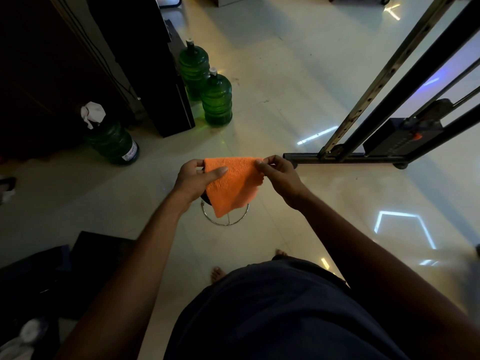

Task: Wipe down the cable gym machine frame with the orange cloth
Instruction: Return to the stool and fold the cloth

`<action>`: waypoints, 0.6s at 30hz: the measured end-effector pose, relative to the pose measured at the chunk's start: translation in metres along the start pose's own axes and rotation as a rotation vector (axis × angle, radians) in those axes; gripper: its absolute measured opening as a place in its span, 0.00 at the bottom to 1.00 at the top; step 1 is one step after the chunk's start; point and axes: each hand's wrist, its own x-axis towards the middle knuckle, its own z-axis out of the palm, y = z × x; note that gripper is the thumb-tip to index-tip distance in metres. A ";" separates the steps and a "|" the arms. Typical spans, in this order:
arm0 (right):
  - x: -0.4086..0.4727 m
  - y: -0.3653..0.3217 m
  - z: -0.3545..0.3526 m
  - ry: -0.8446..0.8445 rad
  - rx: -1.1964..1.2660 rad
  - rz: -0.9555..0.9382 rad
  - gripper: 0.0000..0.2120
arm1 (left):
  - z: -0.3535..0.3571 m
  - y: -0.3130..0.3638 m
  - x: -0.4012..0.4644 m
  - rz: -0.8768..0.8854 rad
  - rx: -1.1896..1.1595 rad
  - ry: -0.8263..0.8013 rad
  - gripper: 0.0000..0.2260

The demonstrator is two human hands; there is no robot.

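I've got the orange cloth (232, 185) up in front of me, stretched between both hands above the tiled floor (298, 81). My left hand (198, 179) pinches the upper left corner, thumb lying across the fabric; my right hand (276, 175) pinches the upper right corner with fingers curled, and the rest of the cloth hangs down. The cable gym machine frame (345, 159) stands to my right, apart from the cloth, its base bar on the floor. A chrome stool ring (226, 219) shows beneath the cloth, and green water jugs (217, 100) stand off to the left.
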 end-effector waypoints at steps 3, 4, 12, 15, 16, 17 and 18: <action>0.000 0.001 0.003 0.070 -0.057 -0.061 0.09 | -0.002 -0.006 0.000 0.012 -0.014 0.039 0.35; -0.001 0.000 0.004 0.081 -0.056 -0.066 0.08 | -0.003 -0.007 -0.001 0.028 0.002 0.053 0.34; -0.007 -0.006 -0.004 0.061 -0.137 -0.124 0.10 | -0.015 -0.009 -0.007 0.209 0.110 0.018 0.19; -0.009 -0.010 -0.006 0.005 -0.309 -0.128 0.17 | -0.017 -0.009 -0.012 0.278 0.219 0.024 0.20; -0.010 -0.011 -0.005 -0.002 -0.403 -0.148 0.18 | -0.018 -0.009 -0.012 0.301 0.262 0.039 0.19; -0.011 -0.012 -0.005 0.001 -0.502 -0.173 0.19 | -0.018 -0.010 -0.013 0.321 0.313 0.055 0.19; -0.011 -0.012 -0.004 0.010 -0.594 -0.202 0.19 | -0.018 -0.010 -0.015 0.338 0.367 0.070 0.19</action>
